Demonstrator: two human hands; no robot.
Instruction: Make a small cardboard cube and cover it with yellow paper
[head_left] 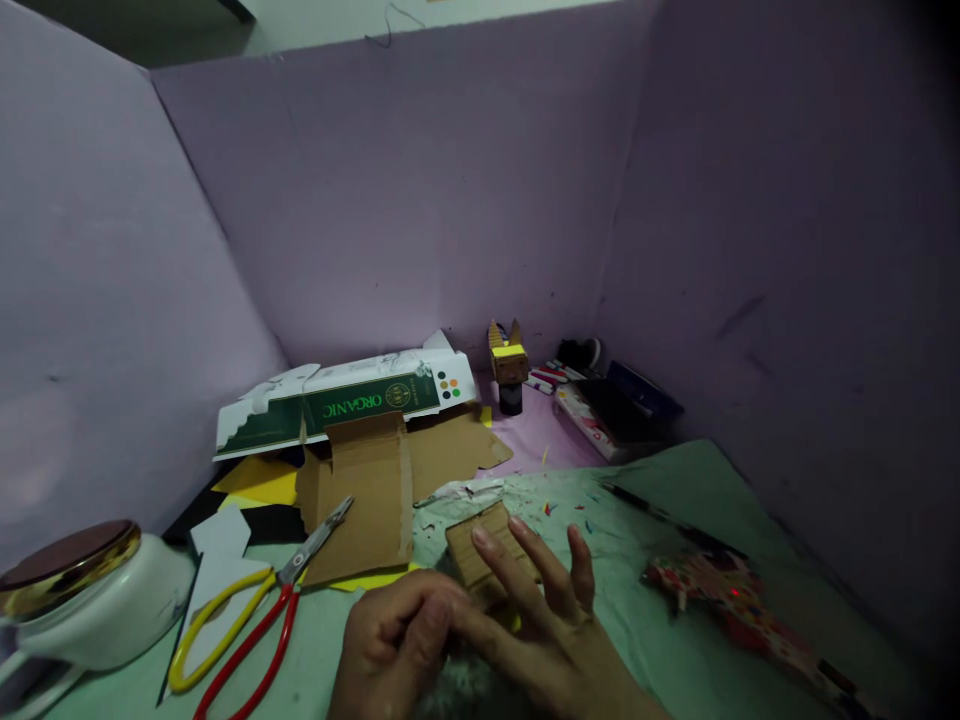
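My two hands meet low in the middle of the view over a green mat. My left hand is curled, fingers folded in against the right hand. My right hand has its fingers stretched forward and apart, lying against a small piece of corrugated cardboard that sits beneath them. Whether the left fingers pinch the cardboard is hidden. Scissors with one red and one yellow handle lie shut just left of my left hand.
A flattened brown cardboard box and a green-and-white "ORGANIC" carton lie behind. A white pot with a bronze lid stands at the far left. A small cardboard figure, pens and boxes sit at the back. A patterned object lies right. Purple walls enclose the desk.
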